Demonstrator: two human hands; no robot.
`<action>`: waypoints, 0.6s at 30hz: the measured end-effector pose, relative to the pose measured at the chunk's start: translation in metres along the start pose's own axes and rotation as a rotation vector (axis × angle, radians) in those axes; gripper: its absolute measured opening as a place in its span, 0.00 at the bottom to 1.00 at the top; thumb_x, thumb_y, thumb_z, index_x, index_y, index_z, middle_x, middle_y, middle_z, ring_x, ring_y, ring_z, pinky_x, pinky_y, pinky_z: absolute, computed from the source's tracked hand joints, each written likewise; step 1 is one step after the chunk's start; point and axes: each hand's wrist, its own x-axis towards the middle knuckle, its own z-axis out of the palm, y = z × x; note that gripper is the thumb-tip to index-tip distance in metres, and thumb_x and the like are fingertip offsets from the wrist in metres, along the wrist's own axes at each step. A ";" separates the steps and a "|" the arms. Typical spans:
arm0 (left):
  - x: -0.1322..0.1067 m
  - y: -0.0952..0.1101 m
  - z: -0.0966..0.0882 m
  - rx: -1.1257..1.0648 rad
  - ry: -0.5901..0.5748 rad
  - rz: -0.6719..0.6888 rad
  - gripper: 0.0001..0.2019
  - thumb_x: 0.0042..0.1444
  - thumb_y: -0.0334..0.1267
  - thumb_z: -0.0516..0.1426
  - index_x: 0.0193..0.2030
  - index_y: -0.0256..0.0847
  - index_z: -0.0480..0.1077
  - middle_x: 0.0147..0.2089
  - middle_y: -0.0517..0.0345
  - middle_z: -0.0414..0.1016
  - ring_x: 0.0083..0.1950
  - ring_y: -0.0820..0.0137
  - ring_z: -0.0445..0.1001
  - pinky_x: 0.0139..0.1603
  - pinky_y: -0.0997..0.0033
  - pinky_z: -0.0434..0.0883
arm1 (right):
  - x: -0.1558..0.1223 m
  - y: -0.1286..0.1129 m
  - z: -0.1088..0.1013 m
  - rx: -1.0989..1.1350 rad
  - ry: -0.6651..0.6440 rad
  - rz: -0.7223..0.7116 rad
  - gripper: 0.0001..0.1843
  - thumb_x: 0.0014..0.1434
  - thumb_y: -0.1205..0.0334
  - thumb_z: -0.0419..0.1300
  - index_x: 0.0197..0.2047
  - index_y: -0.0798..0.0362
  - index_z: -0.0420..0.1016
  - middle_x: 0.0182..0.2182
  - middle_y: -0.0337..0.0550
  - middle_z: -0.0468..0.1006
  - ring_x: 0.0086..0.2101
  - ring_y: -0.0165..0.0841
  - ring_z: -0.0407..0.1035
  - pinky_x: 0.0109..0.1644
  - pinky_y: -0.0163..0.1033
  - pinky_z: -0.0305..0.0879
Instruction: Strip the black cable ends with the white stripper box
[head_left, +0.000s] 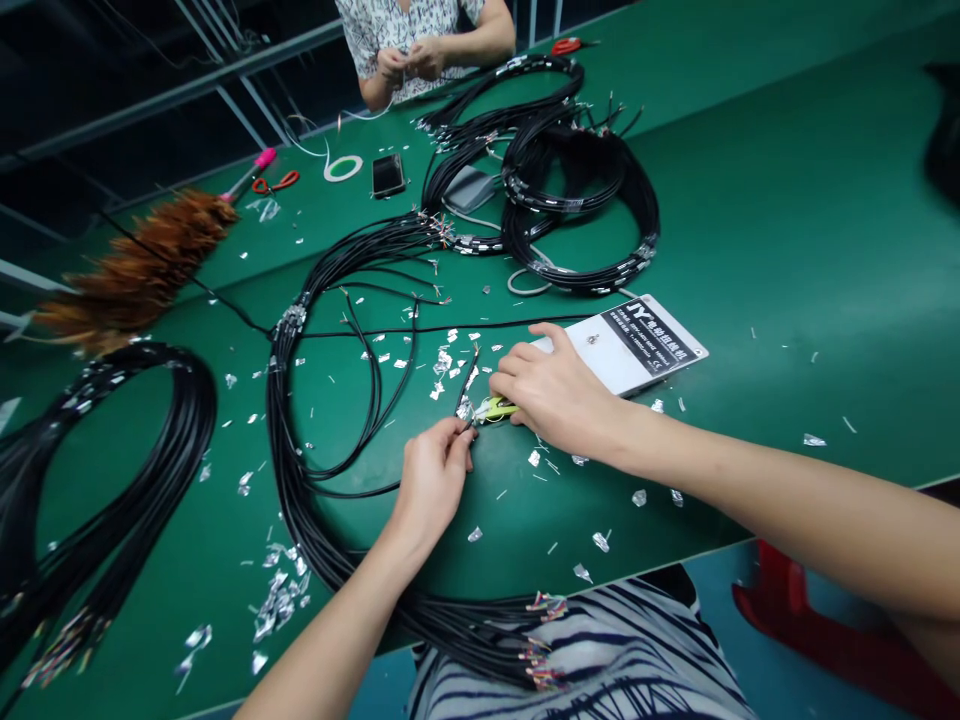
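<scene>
In the head view, at the centre of the frame, we find the left hand [437, 472] pinching a black cable [466, 386] between thumb and fingers, and the right hand [559, 402] closed around yellow-green-handled snips [496, 409]. We judge that sound work requires a firm hold near the tips and light pressure, sparing the inner wires. The cable's end rises just above the left hand, left of the right, beside the snips' tips; contact we cannot confirm. Foil scraps [443, 361] lie nearby on the green table [757, 230].
</scene>
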 end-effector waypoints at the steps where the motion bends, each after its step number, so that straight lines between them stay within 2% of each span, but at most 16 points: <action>1: 0.000 0.001 0.000 0.012 -0.005 -0.002 0.11 0.59 0.41 0.51 0.30 0.40 0.69 0.19 0.63 0.66 0.16 0.74 0.61 0.20 0.75 0.56 | -0.001 0.000 0.000 -0.007 0.012 -0.002 0.10 0.51 0.73 0.66 0.38 0.54 0.76 0.36 0.45 0.80 0.43 0.43 0.69 0.59 0.54 0.44; 5: 0.000 0.002 -0.003 0.050 -0.019 -0.004 0.11 0.59 0.42 0.50 0.30 0.40 0.68 0.19 0.64 0.66 0.17 0.74 0.61 0.20 0.75 0.57 | -0.019 0.007 -0.006 0.072 0.150 0.007 0.10 0.55 0.66 0.67 0.42 0.54 0.75 0.42 0.47 0.81 0.48 0.45 0.70 0.61 0.58 0.46; 8: 0.000 0.001 -0.004 0.056 -0.024 0.002 0.12 0.59 0.43 0.50 0.29 0.41 0.67 0.20 0.63 0.65 0.17 0.74 0.61 0.20 0.75 0.57 | -0.053 0.016 -0.010 0.216 0.411 0.120 0.10 0.64 0.64 0.60 0.49 0.52 0.72 0.47 0.46 0.80 0.49 0.41 0.72 0.60 0.54 0.52; 10: 0.001 0.000 -0.005 0.055 -0.025 0.003 0.12 0.59 0.44 0.50 0.30 0.40 0.68 0.20 0.63 0.65 0.17 0.74 0.61 0.20 0.75 0.57 | -0.079 0.018 -0.007 0.255 0.576 0.219 0.08 0.65 0.68 0.57 0.47 0.52 0.71 0.48 0.48 0.80 0.50 0.41 0.72 0.56 0.51 0.58; 11: 0.001 -0.001 -0.005 0.055 -0.028 0.005 0.13 0.59 0.44 0.50 0.30 0.40 0.68 0.20 0.63 0.65 0.17 0.74 0.61 0.20 0.75 0.57 | -0.090 0.017 -0.004 0.255 0.613 0.248 0.07 0.65 0.69 0.57 0.45 0.52 0.70 0.49 0.49 0.80 0.50 0.41 0.71 0.56 0.51 0.60; 14: 0.001 -0.001 -0.005 0.059 -0.032 0.008 0.13 0.60 0.45 0.50 0.30 0.40 0.68 0.20 0.63 0.65 0.17 0.74 0.61 0.20 0.75 0.57 | -0.109 0.009 0.011 0.235 0.602 0.229 0.08 0.64 0.73 0.56 0.43 0.51 0.69 0.51 0.49 0.80 0.54 0.44 0.69 0.57 0.53 0.59; 18: 0.001 -0.001 -0.007 0.080 -0.021 0.005 0.13 0.60 0.44 0.50 0.31 0.40 0.68 0.20 0.63 0.66 0.17 0.74 0.62 0.20 0.75 0.57 | -0.108 0.002 0.026 0.146 0.611 0.196 0.09 0.63 0.74 0.58 0.41 0.50 0.68 0.48 0.43 0.82 0.53 0.43 0.71 0.59 0.55 0.55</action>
